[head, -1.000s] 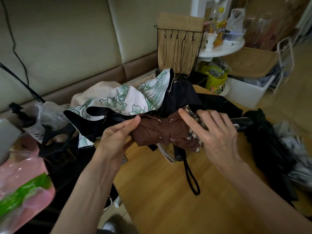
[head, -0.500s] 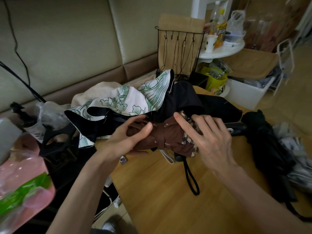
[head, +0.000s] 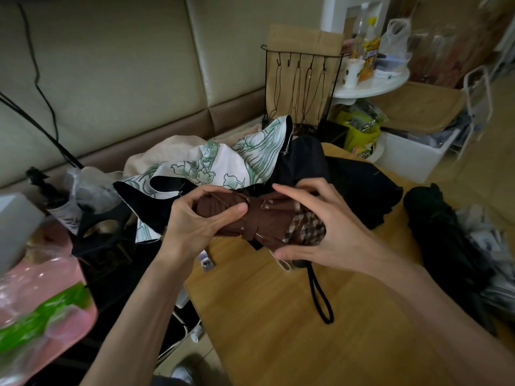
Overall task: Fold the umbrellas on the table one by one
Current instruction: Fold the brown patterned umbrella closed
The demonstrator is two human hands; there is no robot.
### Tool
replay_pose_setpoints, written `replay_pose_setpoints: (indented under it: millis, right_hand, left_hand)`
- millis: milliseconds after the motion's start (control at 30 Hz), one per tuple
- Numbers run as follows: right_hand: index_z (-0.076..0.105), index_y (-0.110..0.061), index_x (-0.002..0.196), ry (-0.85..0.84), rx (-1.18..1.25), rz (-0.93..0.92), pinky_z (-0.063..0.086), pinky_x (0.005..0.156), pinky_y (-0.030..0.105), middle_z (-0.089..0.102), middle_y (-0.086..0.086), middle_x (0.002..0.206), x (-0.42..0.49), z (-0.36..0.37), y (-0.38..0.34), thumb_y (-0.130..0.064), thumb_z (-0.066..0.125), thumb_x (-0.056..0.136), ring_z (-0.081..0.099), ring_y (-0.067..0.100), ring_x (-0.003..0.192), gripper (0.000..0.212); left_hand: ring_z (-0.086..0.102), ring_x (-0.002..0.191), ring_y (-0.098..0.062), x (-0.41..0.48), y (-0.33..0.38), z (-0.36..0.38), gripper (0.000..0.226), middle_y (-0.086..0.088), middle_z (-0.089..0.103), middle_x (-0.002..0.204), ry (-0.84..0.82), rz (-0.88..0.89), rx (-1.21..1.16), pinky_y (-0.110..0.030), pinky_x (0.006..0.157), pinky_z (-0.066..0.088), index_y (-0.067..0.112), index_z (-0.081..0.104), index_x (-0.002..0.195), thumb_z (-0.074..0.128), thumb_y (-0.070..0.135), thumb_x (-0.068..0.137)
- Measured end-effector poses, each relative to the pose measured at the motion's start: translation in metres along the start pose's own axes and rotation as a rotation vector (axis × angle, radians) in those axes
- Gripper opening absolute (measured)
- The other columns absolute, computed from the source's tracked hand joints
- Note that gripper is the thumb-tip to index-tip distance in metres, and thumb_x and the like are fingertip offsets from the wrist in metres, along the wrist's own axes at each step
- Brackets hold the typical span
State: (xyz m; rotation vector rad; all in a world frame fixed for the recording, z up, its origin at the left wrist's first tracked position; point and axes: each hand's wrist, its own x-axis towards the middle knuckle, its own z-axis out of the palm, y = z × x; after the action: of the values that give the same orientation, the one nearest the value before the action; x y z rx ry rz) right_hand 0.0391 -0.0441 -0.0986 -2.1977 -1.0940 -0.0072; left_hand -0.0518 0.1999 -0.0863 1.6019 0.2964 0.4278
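Fingers (head: 292, 192) of our left hand (head: 192, 227) and right hand (head: 337, 232) curl tight round the brown umbrella (head: 264, 218) over the surface (head: 264, 316).

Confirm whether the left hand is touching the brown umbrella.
Touching. The head view shows the left hand wrapped round the rolled end of the brown umbrella, thumb pressed across the fabric and fingers curled over its top.

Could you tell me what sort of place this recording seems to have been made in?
Probably a lived-in home, perhaps a dining corner: a cushioned bench back behind the wooden table where the brown umbrella is held, and a white round shelf holding a paper cup.
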Motion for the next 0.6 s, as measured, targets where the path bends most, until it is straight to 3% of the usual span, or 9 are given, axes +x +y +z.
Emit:
replay_pose_setpoints:
  millis: [100,200,300,433,533,600]
  right_hand:
    - [0.021,-0.061,0.158,-0.024,-0.067,0.054,0.039,0.119,0.048,0.028,-0.022,0.157,0.001,-0.002,-0.004,-0.083,0.076,0.065,0.04,0.009,0.142,0.11]
    - [0.013,-0.065,0.157,-0.075,-0.052,0.084,0.053,0.107,0.042,0.047,-0.023,0.151,-0.001,-0.004,-0.003,-0.074,0.082,0.07,0.057,0.006,0.13,0.111]
    - [0.031,-0.053,0.154,-0.009,-0.095,0.012,0.061,0.091,0.039,0.064,-0.02,0.132,-0.004,0.003,-0.002,-0.058,0.084,0.077,0.068,0.006,0.111,0.094]
    - [0.043,-0.037,0.152,0.184,-0.294,-0.047,0.063,0.075,0.038,0.065,-0.01,0.125,-0.004,0.01,0.003,-0.044,0.083,0.079,0.072,0.016,0.1,0.084]
    - [0.045,-0.031,0.154,0.258,-0.395,-0.039,0.061,0.069,0.037,0.065,-0.003,0.119,-0.005,0.011,0.005,-0.04,0.084,0.076,0.071,0.022,0.094,0.088]
    - [0.047,-0.028,0.155,0.285,-0.459,-0.051,0.061,0.069,0.037,0.065,0.001,0.115,-0.006,0.012,0.005,-0.037,0.085,0.075,0.07,0.025,0.091,0.089]
  left_hand:
    - [0.077,0.09,-0.016,0.0,0.001,0.0,0.04,0.001,0.079,0.094,-0.058,0.093,0.047,-0.026,0.074,0.062,0.013,0.077,0.098,0.094,0.019,0.063]
    - [0.074,0.091,-0.012,-0.003,0.001,0.003,0.04,0.003,0.077,0.095,-0.15,0.166,0.07,-0.024,0.074,0.06,0.011,0.075,0.098,0.093,0.015,0.063]
    - [0.074,0.097,-0.011,-0.003,0.001,0.004,0.046,0.002,0.076,0.103,-0.216,0.206,0.071,-0.023,0.078,0.06,0.011,0.073,0.106,0.093,0.011,0.064]
    - [0.07,0.118,-0.014,-0.002,0.002,0.002,0.082,0.004,0.064,0.13,-0.178,0.259,0.161,-0.03,0.093,0.061,0.025,0.054,0.141,0.093,0.016,0.07]
    - [0.067,0.12,-0.02,-0.001,-0.004,0.002,0.063,0.009,0.061,0.127,-0.069,0.314,0.216,-0.043,0.096,0.061,0.02,0.055,0.124,0.091,0.037,0.075]
    - [0.065,0.119,-0.019,-0.001,-0.008,0.004,0.048,0.003,0.061,0.121,0.015,0.375,0.294,-0.046,0.099,0.059,0.02,0.06,0.114,0.084,0.049,0.085]
